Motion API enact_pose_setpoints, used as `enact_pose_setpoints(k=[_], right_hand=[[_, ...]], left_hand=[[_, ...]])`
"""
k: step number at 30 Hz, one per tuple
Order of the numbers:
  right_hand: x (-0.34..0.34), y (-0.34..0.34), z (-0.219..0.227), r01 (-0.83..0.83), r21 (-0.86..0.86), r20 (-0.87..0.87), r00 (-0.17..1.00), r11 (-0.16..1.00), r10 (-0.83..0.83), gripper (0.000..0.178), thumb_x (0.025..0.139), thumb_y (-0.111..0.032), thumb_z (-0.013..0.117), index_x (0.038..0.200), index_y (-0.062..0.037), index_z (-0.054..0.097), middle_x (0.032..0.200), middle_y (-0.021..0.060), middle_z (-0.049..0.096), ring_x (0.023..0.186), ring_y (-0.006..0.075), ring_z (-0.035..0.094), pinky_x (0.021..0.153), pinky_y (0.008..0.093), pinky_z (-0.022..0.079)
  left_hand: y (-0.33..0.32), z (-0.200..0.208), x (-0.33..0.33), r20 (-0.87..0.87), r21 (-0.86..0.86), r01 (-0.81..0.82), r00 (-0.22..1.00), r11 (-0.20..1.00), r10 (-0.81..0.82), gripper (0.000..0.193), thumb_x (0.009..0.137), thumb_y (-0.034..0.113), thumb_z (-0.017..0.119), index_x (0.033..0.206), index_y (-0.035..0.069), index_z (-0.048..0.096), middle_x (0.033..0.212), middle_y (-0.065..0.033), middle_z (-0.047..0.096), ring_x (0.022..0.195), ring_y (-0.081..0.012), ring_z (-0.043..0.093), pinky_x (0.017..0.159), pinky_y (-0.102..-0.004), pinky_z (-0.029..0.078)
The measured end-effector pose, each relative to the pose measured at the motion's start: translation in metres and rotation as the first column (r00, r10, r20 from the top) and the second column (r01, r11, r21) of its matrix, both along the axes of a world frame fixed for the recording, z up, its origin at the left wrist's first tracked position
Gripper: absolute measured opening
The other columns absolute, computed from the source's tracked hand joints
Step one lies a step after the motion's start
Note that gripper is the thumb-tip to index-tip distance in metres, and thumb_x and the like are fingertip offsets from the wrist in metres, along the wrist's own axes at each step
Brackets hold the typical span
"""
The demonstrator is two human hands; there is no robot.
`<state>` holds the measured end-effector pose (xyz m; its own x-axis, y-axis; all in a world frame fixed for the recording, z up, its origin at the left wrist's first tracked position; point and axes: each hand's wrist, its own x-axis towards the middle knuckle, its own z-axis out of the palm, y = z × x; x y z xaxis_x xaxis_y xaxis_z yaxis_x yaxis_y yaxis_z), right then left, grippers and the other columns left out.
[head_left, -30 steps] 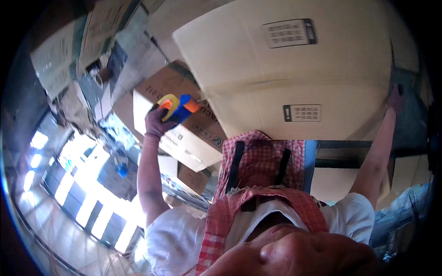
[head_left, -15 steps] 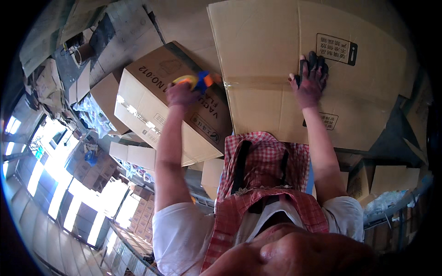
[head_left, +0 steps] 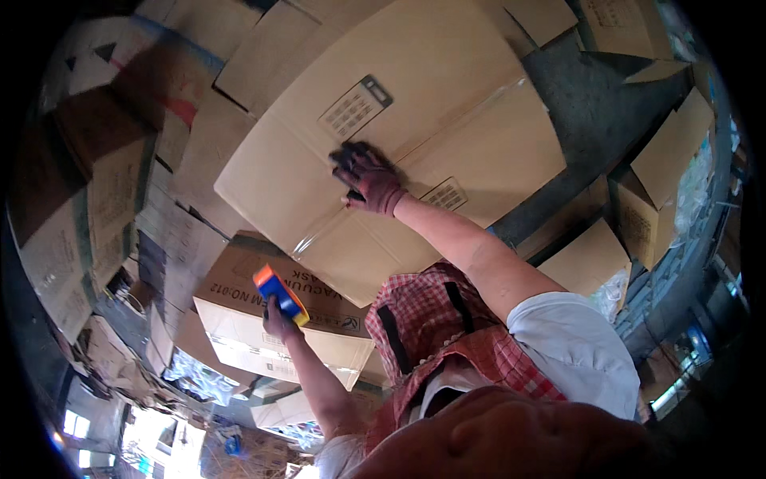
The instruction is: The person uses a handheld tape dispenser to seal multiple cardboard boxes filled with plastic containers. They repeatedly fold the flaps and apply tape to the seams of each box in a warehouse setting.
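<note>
My left hand (head_left: 279, 321) is wrapped round a tape dispenser (head_left: 281, 294) with a blue body, an orange front end and a yellow part. It is over a closed brown carton (head_left: 239, 279) with dark printing and a strip of shiny tape along its pale side. In a dark-fingered work glove, my right hand (head_left: 371, 180) lies with fingers spread on a large flat cardboard sheet (head_left: 447, 88). The sheet has creases, printed label boxes and a bit of clear tape (head_left: 303, 243) at its near edge. Its near left corner borders the carton.
Stacked cartons (head_left: 116, 191) stand at the far left, beside loose cardboard pieces. Open boxes with clear plastic inside (head_left: 610, 295) are at the right, next to a dark floor strip (head_left: 594, 96). More plastic wrapping (head_left: 203, 379) shows below the carton.
The whole view has swung round, so sheet and carton appear turned. My left hand keeps the tape dispenser, now nearer the carton's near-left edge. My right hand stays flat on the sheet.
</note>
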<state>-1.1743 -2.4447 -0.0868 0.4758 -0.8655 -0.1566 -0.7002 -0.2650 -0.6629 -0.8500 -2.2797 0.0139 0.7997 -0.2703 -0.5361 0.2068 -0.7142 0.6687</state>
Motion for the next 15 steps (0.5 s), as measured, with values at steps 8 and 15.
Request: enact_pose_setpoints(k=[8, 15], right_hand=[[-0.233, -0.062, -0.001, 0.028, 0.963, 0.259, -0.389, 0.27, -0.884, 0.023, 0.077, -0.016, 0.059, 0.097, -0.0074, 0.054, 0.093, 0.0172, 0.06, 0.072, 0.0308, 0.062, 0.056, 0.0409, 0.052], [-0.331, -0.044, 0.07, 0.526, 0.85, 0.285, -0.407, 0.033, -0.868, 0.03, 0.08, -0.029, 0.058, 0.099, -0.0061, 0.053, 0.095, 0.0098, 0.062, 0.072, 0.0208, 0.062, 0.059, 0.0268, 0.047]], left_hand=[[0.01, 0.053, -0.107, 0.038, -0.055, 0.003, 0.999, 0.998, -0.001, 0.024, 0.072, 0.015, 0.064, 0.084, -0.005, 0.06, 0.079, -0.0088, 0.058, 0.068, -0.0175, 0.053, 0.063, -0.0301, 0.045], [-0.043, 0.086, -0.173, -0.074, -0.247, 0.267, 0.953, 0.931, -0.293, 0.016, 0.074, 0.013, 0.057, 0.073, -0.003, 0.059, 0.07, -0.0047, 0.055, 0.064, -0.0142, 0.05, 0.062, -0.0259, 0.042]])
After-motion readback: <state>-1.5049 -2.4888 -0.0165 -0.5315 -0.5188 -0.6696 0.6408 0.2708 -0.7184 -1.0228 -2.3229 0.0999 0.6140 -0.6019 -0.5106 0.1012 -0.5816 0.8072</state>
